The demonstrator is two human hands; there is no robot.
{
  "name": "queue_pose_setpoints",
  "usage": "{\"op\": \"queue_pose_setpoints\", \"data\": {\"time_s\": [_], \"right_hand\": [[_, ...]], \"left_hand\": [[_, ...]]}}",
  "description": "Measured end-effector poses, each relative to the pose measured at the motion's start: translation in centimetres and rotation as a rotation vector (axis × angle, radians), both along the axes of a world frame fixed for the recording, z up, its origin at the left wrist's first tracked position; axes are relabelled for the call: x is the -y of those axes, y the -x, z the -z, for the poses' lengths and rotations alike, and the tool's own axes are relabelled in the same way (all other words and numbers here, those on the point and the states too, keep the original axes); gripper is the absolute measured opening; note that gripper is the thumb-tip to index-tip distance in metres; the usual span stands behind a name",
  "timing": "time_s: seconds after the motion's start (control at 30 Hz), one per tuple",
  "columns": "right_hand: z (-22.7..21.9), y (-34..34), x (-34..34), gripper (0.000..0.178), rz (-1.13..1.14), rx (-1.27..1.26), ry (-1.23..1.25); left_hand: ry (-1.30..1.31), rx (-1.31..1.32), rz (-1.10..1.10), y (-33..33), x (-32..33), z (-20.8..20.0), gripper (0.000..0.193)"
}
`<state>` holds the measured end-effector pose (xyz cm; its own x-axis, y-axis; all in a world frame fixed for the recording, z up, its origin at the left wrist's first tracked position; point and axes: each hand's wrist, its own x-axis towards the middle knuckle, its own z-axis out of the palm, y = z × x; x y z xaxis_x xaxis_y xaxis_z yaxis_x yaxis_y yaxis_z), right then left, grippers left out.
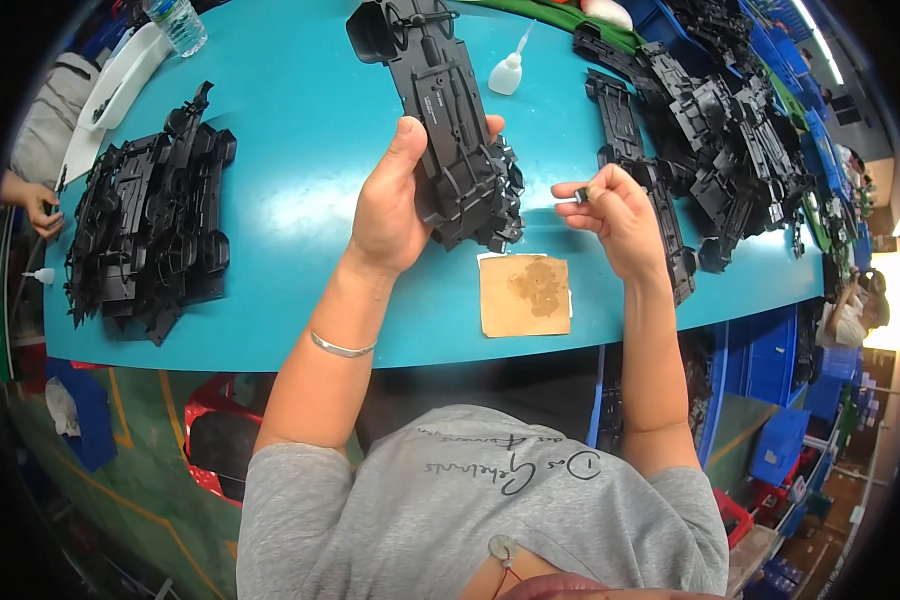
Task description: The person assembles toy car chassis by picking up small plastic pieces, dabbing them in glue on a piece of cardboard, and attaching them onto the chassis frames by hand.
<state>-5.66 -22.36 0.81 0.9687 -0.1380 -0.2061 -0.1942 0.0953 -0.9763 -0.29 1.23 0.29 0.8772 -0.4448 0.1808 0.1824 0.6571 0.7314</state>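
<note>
Worktop (280,140), left half: we could pass between the left stack (135,225) and our left hand (390,215).
Right edge: black parts (705,115) block us.
Toward far edge: white bottle (506,75) obstructs us.

My turquoise table (290,170) bears a brown card (523,298). Left of it I see stacked black parts (152,218), right of it another pile (708,150), beyond it a white bottle (506,76).

Long black moulded-plastic part (454,135) carries pale markings. Square tan paper-like sheet (500,312) is blotched brown. Flat tabletop (290,200) is teal.
</note>
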Motion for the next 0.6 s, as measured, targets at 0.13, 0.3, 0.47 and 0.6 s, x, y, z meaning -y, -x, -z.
{"op": "queue_pose_setpoints", "data": {"time_s": [0.13, 0.3, 0.47, 0.6], "right_hand": [[0.8, 1.1, 0.6, 0.006, -0.021, 0.008, 0.016], [0.7, 1.8, 0.0, 0.007, -0.036, -0.039, -0.079], [1.1, 2.3, -0.7, 0.008, 0.001, -0.009, -0.075], [1.3, 2.8, 0.7, 0.007, -0.043, 0.003, -0.307]], "left_hand": [[-0.023, 0.033, 0.019, 0.2, 0.1, 0.0, 0.066], [-0.055, 0.052, 0.008, 0.2, 0.1, 0.1, 0.066], [0.014, 0.017, -0.013, 0.1, 0.2, -0.3, 0.057], [-0.004, 0.016, 0.02, -0.2, 0.1, 0.0, 0.064]]}}
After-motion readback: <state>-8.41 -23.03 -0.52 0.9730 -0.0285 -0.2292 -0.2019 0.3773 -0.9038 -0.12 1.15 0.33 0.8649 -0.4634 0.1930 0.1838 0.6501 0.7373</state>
